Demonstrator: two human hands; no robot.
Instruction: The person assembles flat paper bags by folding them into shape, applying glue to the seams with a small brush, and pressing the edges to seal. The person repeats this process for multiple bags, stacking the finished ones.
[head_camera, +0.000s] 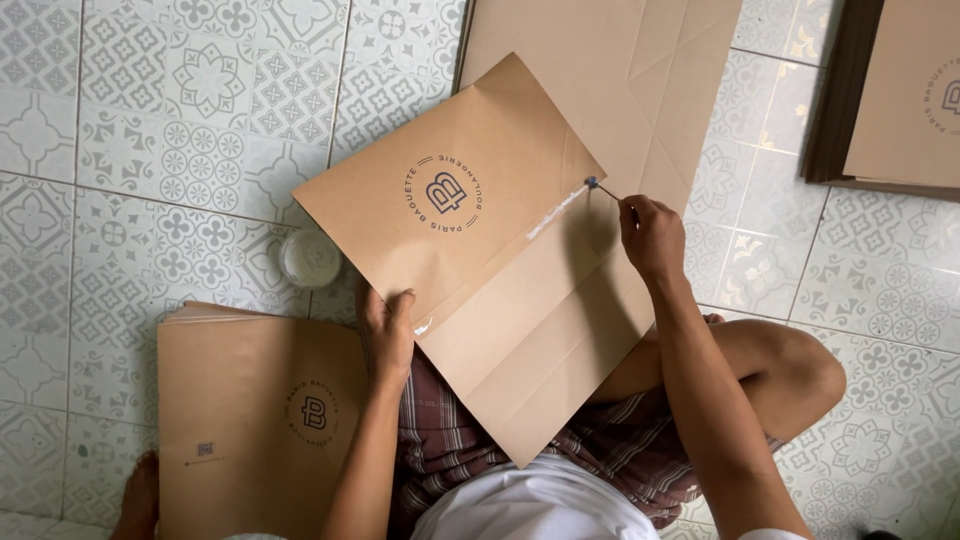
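Paper sheet (470, 270): brown, creased, printed with a round dark emblem; we see it tilted over the person's lap, one corner pointing down toward the white shirt. This sheet is our landmark.
Floor (150, 180): pale patterned tiles, spreading out on every side of the paper sheet.
Flat sheet behind (650, 70): another brown creased sheet lying on the floor just beyond the paper sheet's upper edge, partly covered by it.
Left stack (250, 420): a pile of similar brown printed sheets on the floor, below and left of the paper sheet, its right edge tucked under the left forearm.
Far stack (895, 95): more brown sheets, well apart from the paper sheet, up at the right.
Left hand (388, 330): closed on the paper sheet's lower left edge, thumb on top and fingers underneath, so we call it holding the sheet.
Right hand (650, 238): at the paper sheet's right edge, fingers pinched narrowly around a thin brush.
Brush (600, 188): slim, dark tipped, its tip touching the paper sheet at the upper end of a glue line.
Glue line (555, 212): a whitish wet streak along the fold of the paper sheet.
Cup (310, 257): small, clear, round, on the floor just beside the paper sheet's left edge.
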